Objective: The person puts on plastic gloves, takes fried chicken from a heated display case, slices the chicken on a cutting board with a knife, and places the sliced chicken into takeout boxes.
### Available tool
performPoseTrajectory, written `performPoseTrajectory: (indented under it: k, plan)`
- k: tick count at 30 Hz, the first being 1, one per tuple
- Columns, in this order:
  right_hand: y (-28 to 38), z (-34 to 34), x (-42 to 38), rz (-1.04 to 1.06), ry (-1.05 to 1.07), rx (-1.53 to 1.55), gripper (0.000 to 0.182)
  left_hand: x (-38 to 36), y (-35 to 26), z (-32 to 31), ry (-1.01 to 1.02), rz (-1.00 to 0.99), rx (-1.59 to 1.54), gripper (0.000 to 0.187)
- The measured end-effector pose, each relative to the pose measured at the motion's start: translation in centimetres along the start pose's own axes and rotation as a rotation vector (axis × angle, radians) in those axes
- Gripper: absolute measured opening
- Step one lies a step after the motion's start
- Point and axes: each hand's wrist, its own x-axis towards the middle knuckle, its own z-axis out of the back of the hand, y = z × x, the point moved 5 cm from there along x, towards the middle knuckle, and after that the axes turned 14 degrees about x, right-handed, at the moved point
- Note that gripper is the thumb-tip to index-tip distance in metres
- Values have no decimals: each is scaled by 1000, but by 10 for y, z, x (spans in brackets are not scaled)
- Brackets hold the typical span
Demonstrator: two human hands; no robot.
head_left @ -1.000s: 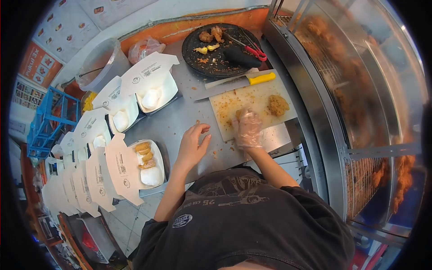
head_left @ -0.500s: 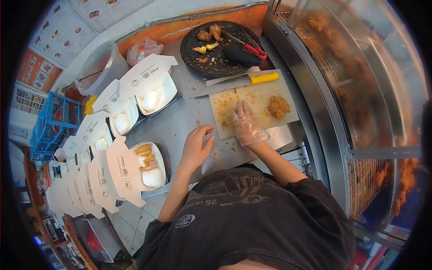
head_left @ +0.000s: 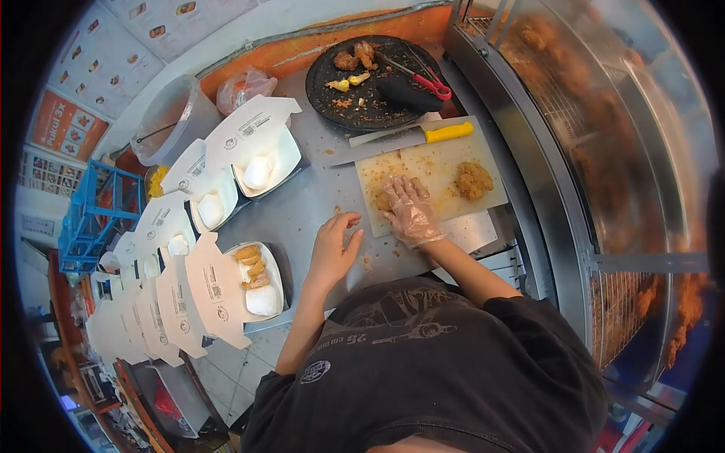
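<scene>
My right hand [head_left: 411, 214], in a clear plastic glove, lies palm down with spread fingers on the white cutting board [head_left: 445, 151]. Brown crumbs are scattered about its fingertips; what is under the palm is hidden. To its right on the board sits a piece of fried chicken [head_left: 473, 181]. A knife with a yellow handle [head_left: 448, 132] rests across the board's far edge, its blade pointing left. My bare left hand [head_left: 334, 248] hovers over or rests on the metal counter, left of the board, fingers loosely curved and apart, holding nothing.
Paper boxes with white rice [head_left: 257, 172] line the left; the nearest box also holds sliced chicken [head_left: 251, 262]. Behind the board, a round black tray [head_left: 325, 94] carries chicken pieces and red-handled tongs [head_left: 432, 84]. A glass-fronted display cabinet [head_left: 529, 166] stands along the right.
My right hand has spread its fingers wider and turned slightly leftward on the board. My left hand stays much the same. The whole view has shifted a little.
</scene>
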Motion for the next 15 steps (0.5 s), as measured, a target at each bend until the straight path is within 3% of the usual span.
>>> performPoseTrajectory:
  k: [3, 7, 9, 10, 12, 15]
  plan:
    - [9, 11, 0, -20, 144, -82, 67, 7, -5, 1, -22, -31, -2, 25]
    - [0, 14, 3, 22, 74, -65, 70, 3, -9, -6, -10, -25, -47, 26]
    - [-18, 9, 19, -118, 349, 280, 69, 11, -13, -8, -17, -73, -26, 26]
    - [-21, 19, 17, -121, 349, 281, 69, 11, -16, -8, -15, -65, -35, 25]
    - [-41, 58, 0, -279, 166, 719, 67, 8, -16, -12, -6, -42, -45, 25]
    - [-111, 86, -13, 9, -176, 185, 73, 7, -10, -16, -5, -21, -9, 25]
